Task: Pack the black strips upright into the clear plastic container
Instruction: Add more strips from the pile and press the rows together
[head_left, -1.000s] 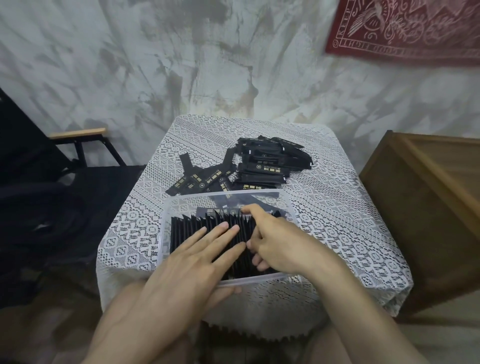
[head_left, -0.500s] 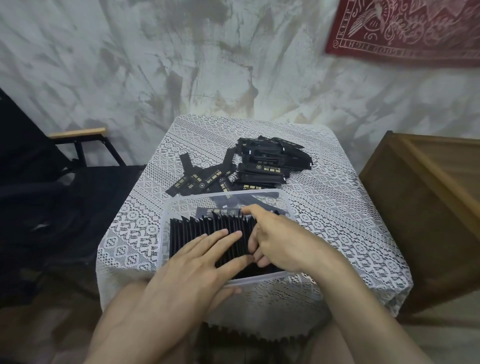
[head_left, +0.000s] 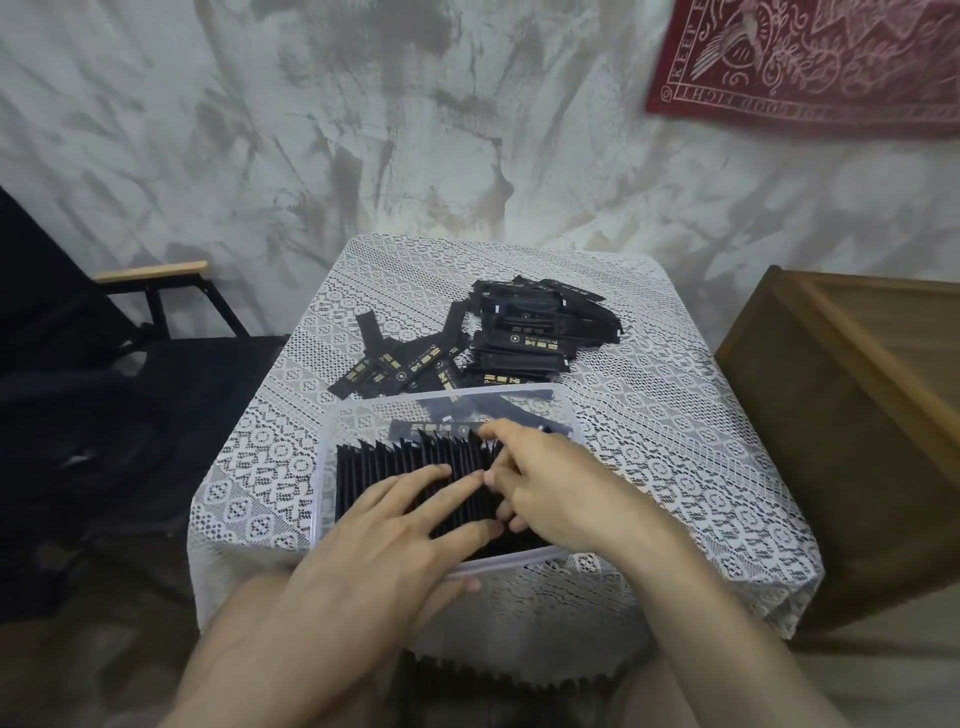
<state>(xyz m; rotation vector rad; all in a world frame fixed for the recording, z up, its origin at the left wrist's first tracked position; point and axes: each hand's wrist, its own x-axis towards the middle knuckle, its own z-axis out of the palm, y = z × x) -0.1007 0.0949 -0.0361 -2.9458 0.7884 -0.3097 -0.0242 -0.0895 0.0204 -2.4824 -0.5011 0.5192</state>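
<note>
Head view: left hand (head_left: 384, 551) flat, grip released, bracing black strips (head_left: 384, 467) in container (head_left: 318, 483) at bench (head_left: 649, 415) near edge; right hand (head_left: 561, 493) grip unclear (fingers curled). Squeeze row tight, upright.

Your bare left forearm (head_left: 260, 649) comes in from 7 o'clock and your bare right forearm (head_left: 701, 623) from 5 o'clock. Your bare left hand (head_left: 379, 540) lies palm down, its fingers (head_left: 441, 474) straight, a little spread and pointing toward 1 o'clock, with the thumb stretched out toward 3 o'clock. Your bare right hand (head_left: 561, 493) sits just beside it at 3 o'clock, back upward. One of its fingers reaches toward 10 o'clock and the others curl under. Whether they pinch anything, I cannot tell. The fingertips of both hands almost touch.
</note>
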